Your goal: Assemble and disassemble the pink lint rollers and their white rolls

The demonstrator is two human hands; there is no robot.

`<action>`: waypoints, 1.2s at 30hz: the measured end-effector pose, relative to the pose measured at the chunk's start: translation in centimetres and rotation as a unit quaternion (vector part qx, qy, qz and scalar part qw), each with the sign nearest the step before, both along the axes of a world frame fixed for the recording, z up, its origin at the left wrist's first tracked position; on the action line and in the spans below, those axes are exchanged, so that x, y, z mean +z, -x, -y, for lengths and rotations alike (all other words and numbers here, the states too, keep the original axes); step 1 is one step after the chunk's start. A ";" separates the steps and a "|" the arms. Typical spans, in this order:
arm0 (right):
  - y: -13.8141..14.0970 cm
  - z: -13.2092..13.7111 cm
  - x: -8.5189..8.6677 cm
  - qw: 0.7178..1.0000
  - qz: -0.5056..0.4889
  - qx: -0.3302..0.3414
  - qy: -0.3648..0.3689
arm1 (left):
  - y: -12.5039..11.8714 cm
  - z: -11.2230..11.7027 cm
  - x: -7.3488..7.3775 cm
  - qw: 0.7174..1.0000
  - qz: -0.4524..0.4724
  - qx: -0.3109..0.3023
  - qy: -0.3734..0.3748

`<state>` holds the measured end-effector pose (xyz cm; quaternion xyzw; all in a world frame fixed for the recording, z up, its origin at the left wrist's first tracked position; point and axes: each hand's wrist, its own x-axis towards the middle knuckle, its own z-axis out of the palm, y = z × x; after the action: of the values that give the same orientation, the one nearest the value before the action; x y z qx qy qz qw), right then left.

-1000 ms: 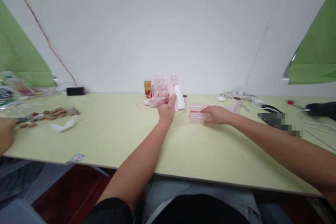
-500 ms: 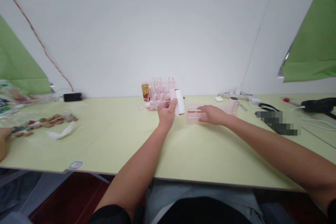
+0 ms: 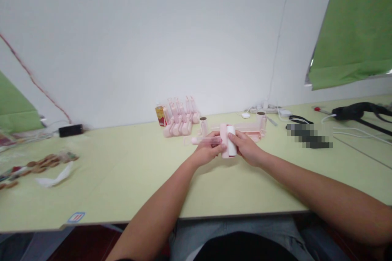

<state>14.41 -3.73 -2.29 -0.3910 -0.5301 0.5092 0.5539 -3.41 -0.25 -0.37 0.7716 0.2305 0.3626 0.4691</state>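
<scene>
Over the middle of the table I hold a lint roller [image 3: 232,140] with a pink body and a white paper roll. My left hand [image 3: 208,151] is closed around its clear pink handle, which points left. The fingers of my right hand [image 3: 248,147] grip the white roll from the right side. Just behind the hands lie pale pink plastic parts [image 3: 254,134], partly covered by them. A pink piece with a brown cardboard-lined top [image 3: 203,125] stands behind my left hand, and a similar one [image 3: 261,120] stands farther right.
Several pink lint rollers [image 3: 180,124] are grouped at the back, beside a yellow and red carton [image 3: 161,116]. Brown pieces [image 3: 43,164] and a white tissue [image 3: 56,176] lie left. A black device [image 3: 71,130], cables and a black strap [image 3: 361,110] are farther out.
My right hand has left the pink plastic part and come to the roller's white roll. My left hand has brought the roller nearer and to the right. The view has shifted slightly.
</scene>
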 end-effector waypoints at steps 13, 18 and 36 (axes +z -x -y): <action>-3.4 -2.2 -0.3 0.997 0.037 -0.071 -0.020 | 1.5 -3.0 0.1 0.995 -0.065 0.066 0.039; -2.7 -1.9 -0.8 0.994 0.080 -0.068 -0.039 | 1.9 -2.1 1.2 0.986 -0.131 -0.007 0.103; -0.5 -0.8 -2.1 0.984 0.135 -0.012 -0.112 | 0.4 -1.8 0.1 0.993 -0.068 0.089 -0.028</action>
<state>14.90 -2.90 -4.35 -0.3981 -0.6488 0.3826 0.5236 -3.81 1.52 -0.29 0.7836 0.3194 0.3562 0.3963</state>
